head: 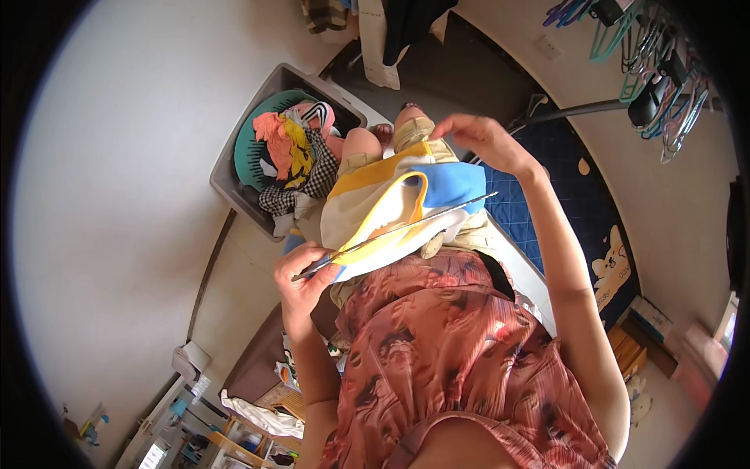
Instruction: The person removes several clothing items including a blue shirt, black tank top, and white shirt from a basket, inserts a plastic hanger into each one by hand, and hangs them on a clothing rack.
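Observation:
A white, yellow and blue garment (375,202) lies across the lap, over khaki trousers. My left hand (304,272) is closed on its near left edge, together with a thin metal piece (404,225) that looks like a wire hanger seen edge-on. That piece slants up to the right across the garment, its far end by the blue part. My right hand (477,140) is raised beyond the garment, its bent fingertips beside the yellow far corner; whether they pinch the cloth cannot be told.
A grey plastic tub (222,176) ahead on the left holds a teal basket (243,158) with mixed clothes. Several clothes hangers (668,88) hang at the upper right near a dark rail. A dark blue quilted mat (521,217) lies to the right; garments (381,41) hang at the top.

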Demonstrator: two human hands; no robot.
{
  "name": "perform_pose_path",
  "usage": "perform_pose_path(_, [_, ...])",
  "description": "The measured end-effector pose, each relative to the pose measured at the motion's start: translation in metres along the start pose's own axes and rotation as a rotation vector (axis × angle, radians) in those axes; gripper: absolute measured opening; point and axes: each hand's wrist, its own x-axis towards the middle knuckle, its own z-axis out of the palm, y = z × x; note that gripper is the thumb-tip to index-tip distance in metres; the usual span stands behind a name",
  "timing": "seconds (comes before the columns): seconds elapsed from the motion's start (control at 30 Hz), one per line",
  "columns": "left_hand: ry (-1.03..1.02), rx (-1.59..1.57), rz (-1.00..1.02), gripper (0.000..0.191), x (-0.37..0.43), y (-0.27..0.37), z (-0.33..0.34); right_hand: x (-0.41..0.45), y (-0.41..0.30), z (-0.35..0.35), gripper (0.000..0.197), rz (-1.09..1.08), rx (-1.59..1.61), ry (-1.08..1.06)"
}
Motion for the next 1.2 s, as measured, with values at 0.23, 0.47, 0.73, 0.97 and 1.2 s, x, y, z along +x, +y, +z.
perform_pose_path(0.23, [0.137, -0.331, 0.003, 0.024, -0.009, -0.026, -0.003, 0.009, -0.004, 0.041, 0.065, 0.054, -0.154, -0.359])
perform_pose_path(0.47, [0.477, -0.423, -0.231, 0.021, -0.014, -0.048, -0.01, -0.013, -0.008, 0.037, 0.054, -0.051, 0.523, -0.04])
perform_pose_path(0.73, [0.69, -0.593, -0.377, 0.021, -0.002, -0.054, 0.013, -0.026, -0.041, 0.05, 0.045, -0.245, -0.167, 0.123])
perform_pose_path(0.97, [0.645, -0.615, -0.32, 0.022, -0.008, -0.052, 0.005, -0.026, -0.057, 0.027, 0.023, -0.396, -0.808, 0.196])
perform_pose_path(1.2, [0.549, -0.061, -0.168, 0.024, -0.019, -0.05, -0.012, -0.023, -0.055, 0.002, 0.015, -0.354, -0.766, 0.257])
